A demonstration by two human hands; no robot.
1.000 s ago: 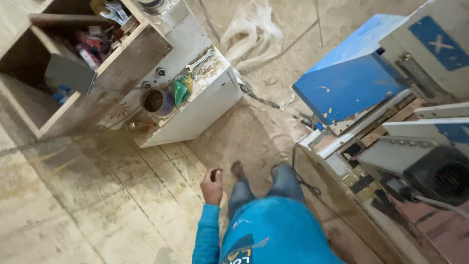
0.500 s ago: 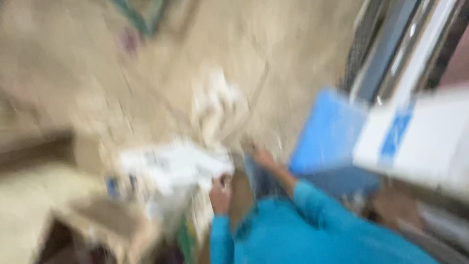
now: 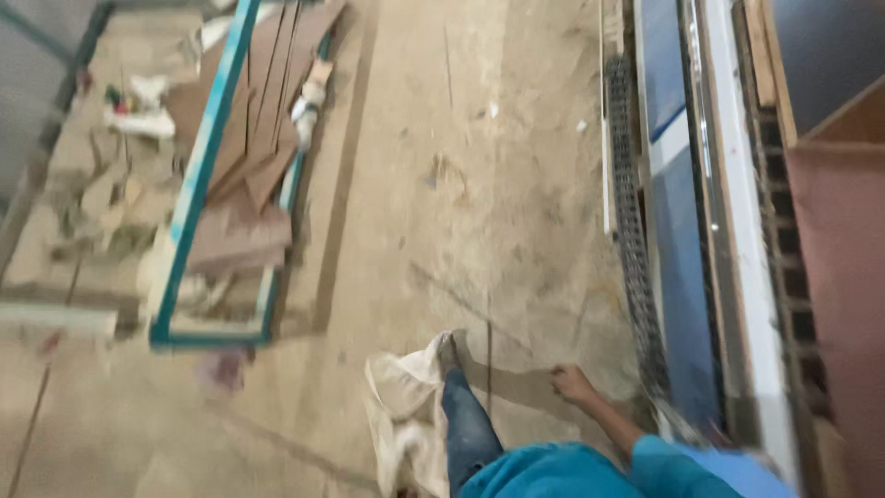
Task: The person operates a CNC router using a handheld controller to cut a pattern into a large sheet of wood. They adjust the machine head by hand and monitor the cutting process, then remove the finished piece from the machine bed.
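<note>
Right hand (image 3: 573, 381), head view: loosely curled, grasping nothing visible, blur prevents certainty. It hangs over the dusty floor (image 3: 442, 212), near the blue machine (image 3: 678, 249) on its right. White sack (image 3: 406, 415) lies on the floor left of the hand, beside the jeans leg (image 3: 468, 429). Left hand unseen.

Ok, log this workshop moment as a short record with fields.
setting: dusty concrete floor
right hand: swung out beside the leg, holds nothing visible, fingers loosely curled
left hand: out of view
near right hand: long blue and white machine with black cable chain
by the foot: crumpled pale sack
left side: teal metal frame with brown wooden boards
</note>
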